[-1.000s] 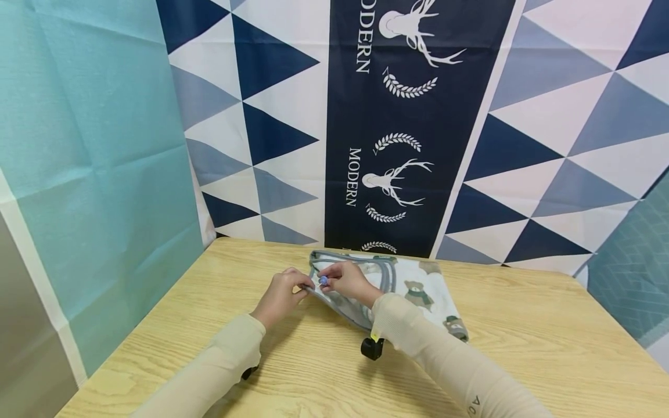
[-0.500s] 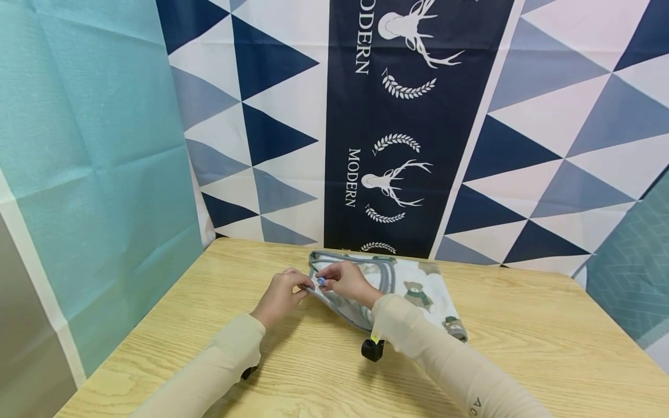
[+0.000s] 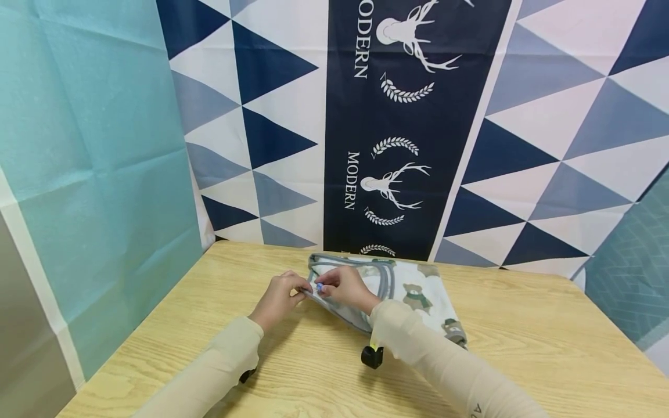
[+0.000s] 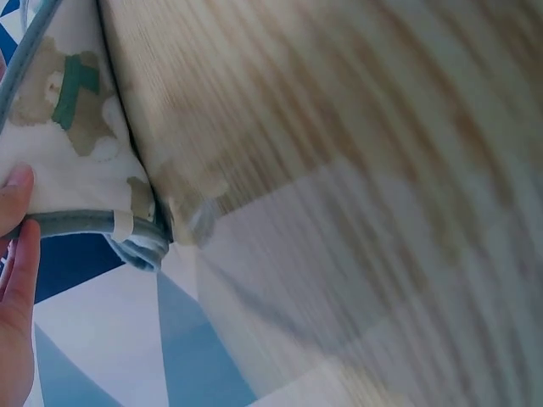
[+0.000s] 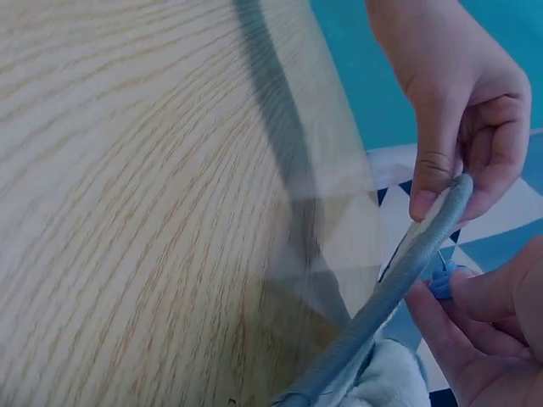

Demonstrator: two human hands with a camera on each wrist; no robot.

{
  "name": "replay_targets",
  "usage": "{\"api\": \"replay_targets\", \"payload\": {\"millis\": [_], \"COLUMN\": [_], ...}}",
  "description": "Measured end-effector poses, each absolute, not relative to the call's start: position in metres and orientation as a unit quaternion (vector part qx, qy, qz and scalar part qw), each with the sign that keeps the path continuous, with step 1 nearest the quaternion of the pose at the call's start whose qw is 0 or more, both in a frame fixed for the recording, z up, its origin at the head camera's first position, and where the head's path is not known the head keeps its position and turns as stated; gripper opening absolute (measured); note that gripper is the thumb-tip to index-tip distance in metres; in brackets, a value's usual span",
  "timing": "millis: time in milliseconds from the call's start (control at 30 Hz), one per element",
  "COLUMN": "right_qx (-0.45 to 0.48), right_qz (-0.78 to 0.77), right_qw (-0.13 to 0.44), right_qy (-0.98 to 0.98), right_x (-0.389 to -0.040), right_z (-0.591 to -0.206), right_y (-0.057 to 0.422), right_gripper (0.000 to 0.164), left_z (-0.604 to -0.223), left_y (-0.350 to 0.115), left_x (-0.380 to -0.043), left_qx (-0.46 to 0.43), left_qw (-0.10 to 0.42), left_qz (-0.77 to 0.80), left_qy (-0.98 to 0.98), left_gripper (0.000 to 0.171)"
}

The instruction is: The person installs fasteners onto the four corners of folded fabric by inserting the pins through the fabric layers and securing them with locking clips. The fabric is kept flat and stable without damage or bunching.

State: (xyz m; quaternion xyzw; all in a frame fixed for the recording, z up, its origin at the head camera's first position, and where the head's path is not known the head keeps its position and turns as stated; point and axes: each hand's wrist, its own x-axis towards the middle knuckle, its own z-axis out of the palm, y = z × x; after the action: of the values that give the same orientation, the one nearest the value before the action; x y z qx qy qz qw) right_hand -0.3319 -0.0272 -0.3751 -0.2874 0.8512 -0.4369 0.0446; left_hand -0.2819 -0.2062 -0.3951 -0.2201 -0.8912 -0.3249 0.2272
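A folded white cloth [image 3: 394, 284] with a bear print and grey bound edges lies at the back middle of the table. My left hand [image 3: 279, 296] pinches its near left corner between thumb and fingers, lifting the edge. In the left wrist view the left fingers [image 4: 21, 254] sit at the cloth's bound edge. My right hand [image 3: 347, 287] pinches a small blue push pin [image 3: 319, 287] over the cloth, close to the left fingertips. The right wrist view shows the pin's blue head [image 5: 443, 280] between thumb and finger, its thin needle pointing up beside the grey binding [image 5: 382, 292].
The wooden table [image 3: 522, 337] extends to both sides of the cloth. A patterned curtain [image 3: 282, 128] hangs behind it, with a teal sheet [image 3: 104, 174] at the left. Black wrist cameras [image 3: 372, 356] hang under both sleeves.
My right hand has moved the push pin slightly left, nearer the left fingertips. The left hand keeps its grip on the cloth's corner. The head view has tilted slightly up.
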Motion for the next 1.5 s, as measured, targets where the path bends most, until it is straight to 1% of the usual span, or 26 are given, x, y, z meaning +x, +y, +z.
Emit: {"api": "replay_targets", "payload": {"millis": [233,433,633,1067,1300,1500], "right_qx": [-0.258,-0.238,-0.235,-0.235,-0.223,-0.218], "right_qz": [-0.442,-0.459,-0.461,-0.458,-0.488,-0.505], "right_qw": [0.041,0.043,0.043,0.047,0.060,0.082], "right_qy": [0.858,0.855,0.855,0.856,0.842,0.831], "right_x": [-0.330,-0.332,-0.332,-0.334,-0.343,-0.346], "right_z": [-0.372,-0.372,-0.374,-0.376,-0.381,-0.382], "right_y": [-0.028,-0.030,-0.031,-0.032,-0.025,-0.018], "right_gripper": [0.016,0.019,0.021,0.018,0.020,0.020], "left_z": [-0.395,-0.389,-0.390,-0.393,-0.392,-0.393], "left_y": [-0.205,-0.203,-0.201,-0.203,-0.204,-0.204], "left_x": [-0.281,-0.281,-0.283,-0.286,-0.286,-0.284], "left_qx": [-0.234,-0.229,-0.238,-0.253,-0.280,-0.270], "left_qw": [0.215,0.222,0.215,0.217,0.199,0.198], "left_qz": [-0.327,-0.325,-0.323,-0.298,-0.275,-0.297], "left_qy": [-0.890,-0.891,-0.890,-0.894,-0.898,-0.894], "left_gripper": [0.011,0.011,0.010,0.010,0.013,0.012]}}
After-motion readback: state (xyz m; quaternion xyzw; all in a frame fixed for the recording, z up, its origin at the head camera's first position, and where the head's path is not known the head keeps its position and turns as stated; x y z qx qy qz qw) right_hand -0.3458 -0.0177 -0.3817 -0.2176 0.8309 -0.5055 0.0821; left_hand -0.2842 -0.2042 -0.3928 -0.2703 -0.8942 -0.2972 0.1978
